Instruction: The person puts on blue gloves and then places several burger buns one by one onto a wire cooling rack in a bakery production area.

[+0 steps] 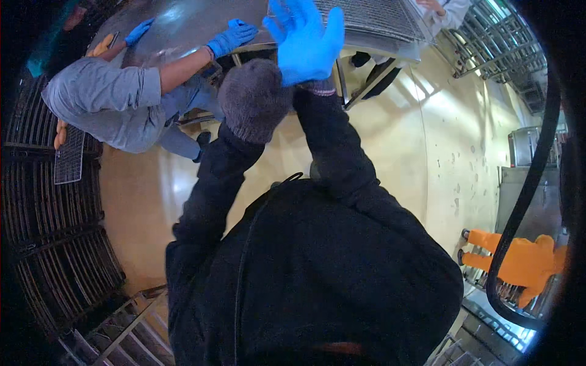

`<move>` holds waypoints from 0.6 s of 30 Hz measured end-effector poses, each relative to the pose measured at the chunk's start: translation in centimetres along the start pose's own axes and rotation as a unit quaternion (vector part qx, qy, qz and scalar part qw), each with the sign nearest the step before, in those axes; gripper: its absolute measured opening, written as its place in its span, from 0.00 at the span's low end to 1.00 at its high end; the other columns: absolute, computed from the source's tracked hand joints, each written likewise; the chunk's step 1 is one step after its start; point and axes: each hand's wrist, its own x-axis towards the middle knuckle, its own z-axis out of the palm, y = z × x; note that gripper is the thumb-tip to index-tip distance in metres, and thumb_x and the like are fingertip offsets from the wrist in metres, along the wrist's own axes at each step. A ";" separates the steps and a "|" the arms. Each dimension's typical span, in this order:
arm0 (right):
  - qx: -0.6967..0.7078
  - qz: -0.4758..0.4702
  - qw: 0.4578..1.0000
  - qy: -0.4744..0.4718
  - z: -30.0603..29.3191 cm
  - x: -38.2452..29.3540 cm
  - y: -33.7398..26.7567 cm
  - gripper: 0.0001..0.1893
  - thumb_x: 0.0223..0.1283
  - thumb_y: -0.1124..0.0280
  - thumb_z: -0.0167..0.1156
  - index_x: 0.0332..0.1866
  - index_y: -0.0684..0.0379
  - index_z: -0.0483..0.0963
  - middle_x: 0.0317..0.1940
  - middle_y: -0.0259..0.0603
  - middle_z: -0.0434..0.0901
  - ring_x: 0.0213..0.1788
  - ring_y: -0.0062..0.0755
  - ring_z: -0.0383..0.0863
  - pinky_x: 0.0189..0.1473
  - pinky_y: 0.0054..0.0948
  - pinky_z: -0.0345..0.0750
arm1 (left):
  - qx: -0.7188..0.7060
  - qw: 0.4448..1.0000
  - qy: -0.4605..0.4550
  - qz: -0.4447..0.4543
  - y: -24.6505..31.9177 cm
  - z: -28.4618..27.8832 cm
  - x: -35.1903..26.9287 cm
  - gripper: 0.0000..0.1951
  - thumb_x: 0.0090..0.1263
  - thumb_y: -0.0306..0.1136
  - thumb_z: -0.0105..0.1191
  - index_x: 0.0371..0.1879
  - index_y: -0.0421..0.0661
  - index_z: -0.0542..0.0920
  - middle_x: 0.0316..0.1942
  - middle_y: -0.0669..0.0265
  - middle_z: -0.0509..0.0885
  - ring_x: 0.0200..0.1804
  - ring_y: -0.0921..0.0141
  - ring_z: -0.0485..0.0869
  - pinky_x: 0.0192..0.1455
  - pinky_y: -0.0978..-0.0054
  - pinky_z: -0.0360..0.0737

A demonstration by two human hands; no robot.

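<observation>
My right hand is raised before me in a blue disposable glove. Its fingers are spread and nothing shows in it. Below the glove peeks a knit cuff with a pale stripe. Beside it, to the left, my left hand is a rounded shape under dark grey knit fabric; its fingers are hidden, so whether it grips something cannot be told. Behind the right hand lies a wire grid on a metal table. Both hands appear in front of the table's near edge.
A co-worker in grey with blue gloves leans over the table at left. Slatted racks line the left side, near bread rolls on a wire tray. Another person stands across; one in orange is at right.
</observation>
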 end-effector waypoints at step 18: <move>-0.163 -0.079 0.983 -0.028 0.2 6.7 -7.5 0.31 0.79 0.48 0.36 0.71 0.63 0.67 0.67 0.44 0.73 0.68 0.37 0.72 0.71 0.36 0.61 | -0.055 0.994 -0.012 -0.091 2.9 6.4 2.8 0.19 0.66 0.30 0.62 0.58 0.50 0.82 0.42 0.53 0.87 0.46 0.56 0.88 0.44 0.62 0.83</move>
